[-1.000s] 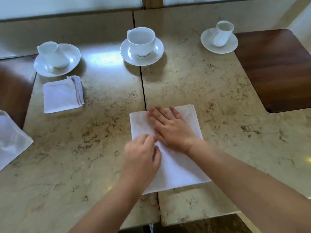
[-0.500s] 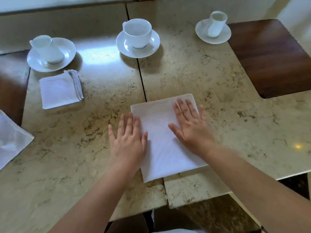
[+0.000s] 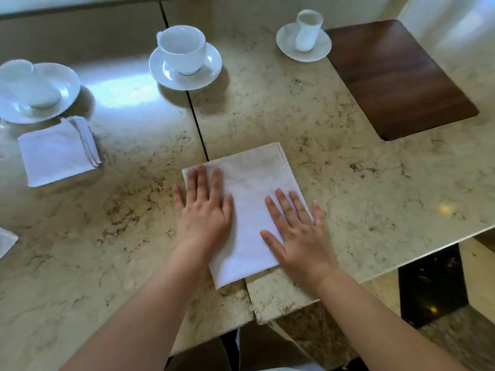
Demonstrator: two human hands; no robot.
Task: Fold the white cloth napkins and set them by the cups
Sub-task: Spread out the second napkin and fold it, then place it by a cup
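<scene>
The left cup [image 3: 25, 84] and its saucer [image 3: 61, 84] are blurred and cut by the frame's left edge, so their outlines are hard to make out. A scrap of white cloth [image 3: 6, 241] shows at the left edge; most of it is out of frame. The person's forearms run off the bottom.

Three cups show, each on its own saucer: the left one, a middle cup [image 3: 182, 50] and a far cup [image 3: 308, 29] beside a dark wood inlay [image 3: 396, 79]. Two napkins lie whole in view. The folded napkin [image 3: 57, 152] sits just before the left saucer. The napkin [image 3: 249, 204] being worked lies folded to a rectangle near the table's [image 3: 375, 183] front edge, across the seam between two slabs.

Both hands lie flat with fingers straight and slightly spread. The left hand [image 3: 205, 214] presses the napkin's left edge, partly on the table; the right hand [image 3: 297, 236] presses its right edge.
</scene>
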